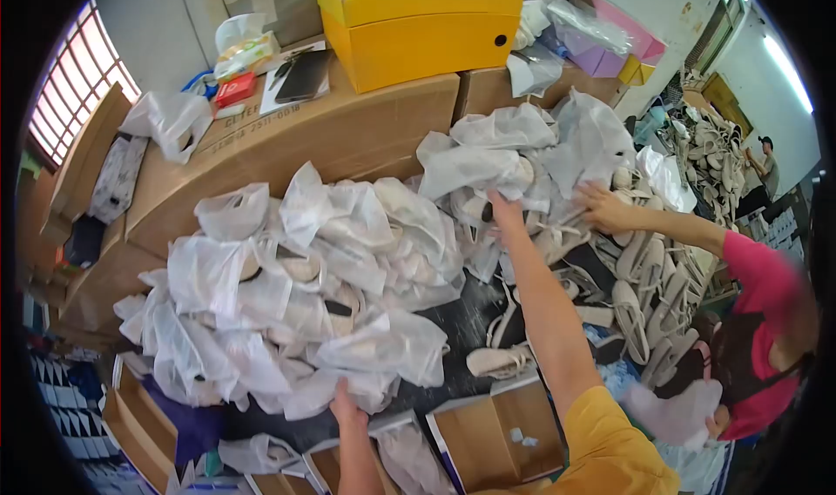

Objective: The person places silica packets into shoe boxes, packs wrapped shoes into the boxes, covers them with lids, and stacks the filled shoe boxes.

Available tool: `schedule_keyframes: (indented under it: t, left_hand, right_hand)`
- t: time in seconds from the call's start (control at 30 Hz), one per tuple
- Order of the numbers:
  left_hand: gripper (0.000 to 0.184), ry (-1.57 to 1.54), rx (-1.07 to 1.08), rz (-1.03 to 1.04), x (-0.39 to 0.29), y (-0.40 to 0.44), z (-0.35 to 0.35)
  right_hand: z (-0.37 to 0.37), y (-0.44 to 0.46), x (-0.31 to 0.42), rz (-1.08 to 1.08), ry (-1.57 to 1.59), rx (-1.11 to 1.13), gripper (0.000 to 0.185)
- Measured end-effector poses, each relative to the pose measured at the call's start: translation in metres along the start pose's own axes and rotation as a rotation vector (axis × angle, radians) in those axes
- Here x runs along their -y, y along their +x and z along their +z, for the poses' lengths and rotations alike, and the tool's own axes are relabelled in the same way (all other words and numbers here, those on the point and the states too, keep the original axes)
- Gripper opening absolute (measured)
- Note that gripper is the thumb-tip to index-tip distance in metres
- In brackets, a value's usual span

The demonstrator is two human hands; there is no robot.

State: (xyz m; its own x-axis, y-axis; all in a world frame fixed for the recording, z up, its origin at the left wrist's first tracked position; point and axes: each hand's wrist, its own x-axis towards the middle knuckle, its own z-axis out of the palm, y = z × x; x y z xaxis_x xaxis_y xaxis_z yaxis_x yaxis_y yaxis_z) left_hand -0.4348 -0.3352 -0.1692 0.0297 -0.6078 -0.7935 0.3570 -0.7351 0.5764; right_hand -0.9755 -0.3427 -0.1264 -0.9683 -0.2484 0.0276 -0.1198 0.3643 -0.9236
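Observation:
A heap of beige shoes in thin white bags (252, 295) covers the left of the dark table (461, 312). At the heap's near edge, my left hand (348, 408) is closed on a bagged shoe (361, 390); its fingers are partly hidden. My right hand (507, 215) reaches far forward, closed on another bagged shoe (488, 206) in the second pile of white bags (501, 134). Just right of it, a co-worker's hand (605, 208) touches the same pile. Loose unbagged shoes (644, 295) lie right of my forearm.
Open shoeboxes (501, 434) line the near table edge. Cardboard cartons (348, 138) run along the back, bearing a yellow shoebox (418, 29) and a dark phone-like slab (302, 77). A co-worker in pink (758, 321) stands at the right. Farther off are more shoes (710, 160) and another person (766, 168).

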Motion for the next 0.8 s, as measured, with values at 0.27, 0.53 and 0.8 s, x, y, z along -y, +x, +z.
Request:
schedule_keyframes:
  t: [0.27,0.53,0.8]
  left_hand:
    - [0.05,-0.046,0.096,-0.151,-0.01,-0.016,-0.042]
    - [0.05,0.04,0.606,0.263,-0.065,-0.228,-0.1]
    - [0.047,0.323,0.684,-0.606,0.048,-0.309,-0.079]
  right_hand:
    - [-0.048,-0.126,0.002,0.245,0.312,0.142,0.059]
    - [-0.226,-0.345,0.023,0.602,0.774,0.668,0.052]
    - [-0.384,-0.443,0.084,0.296,0.376,0.631,0.069]
